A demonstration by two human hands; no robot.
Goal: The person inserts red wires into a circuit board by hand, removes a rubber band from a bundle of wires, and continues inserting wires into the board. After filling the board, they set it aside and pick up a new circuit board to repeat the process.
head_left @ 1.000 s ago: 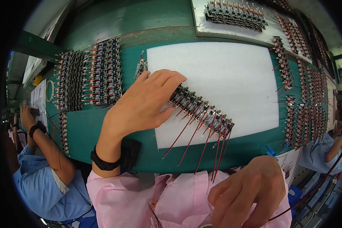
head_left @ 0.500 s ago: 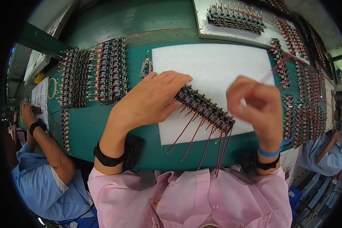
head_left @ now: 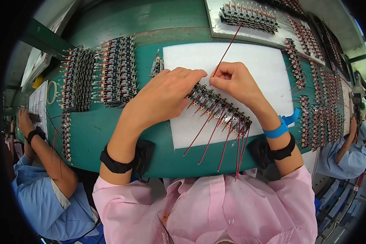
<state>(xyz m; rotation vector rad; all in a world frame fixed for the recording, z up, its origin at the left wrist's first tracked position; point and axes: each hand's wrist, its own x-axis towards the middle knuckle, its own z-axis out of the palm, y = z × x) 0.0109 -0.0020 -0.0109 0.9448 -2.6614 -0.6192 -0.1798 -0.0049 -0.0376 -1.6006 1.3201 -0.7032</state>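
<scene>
On a white foam pad [head_left: 248, 61] on the green worktop [head_left: 110, 126], the left hand [head_left: 162, 97] presses down on a row of small black components [head_left: 219, 107] trailing red wires. The right hand [head_left: 236, 81] pinches a single red wire [head_left: 227, 49] at the row's upper end. More component racks [head_left: 97, 77] lie left.

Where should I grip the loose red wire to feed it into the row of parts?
Probably near its lower end, where the right hand pinches the red wire, coming from above. It is thin, slanting up and away, so a grip higher up would likely let it bend.
</scene>
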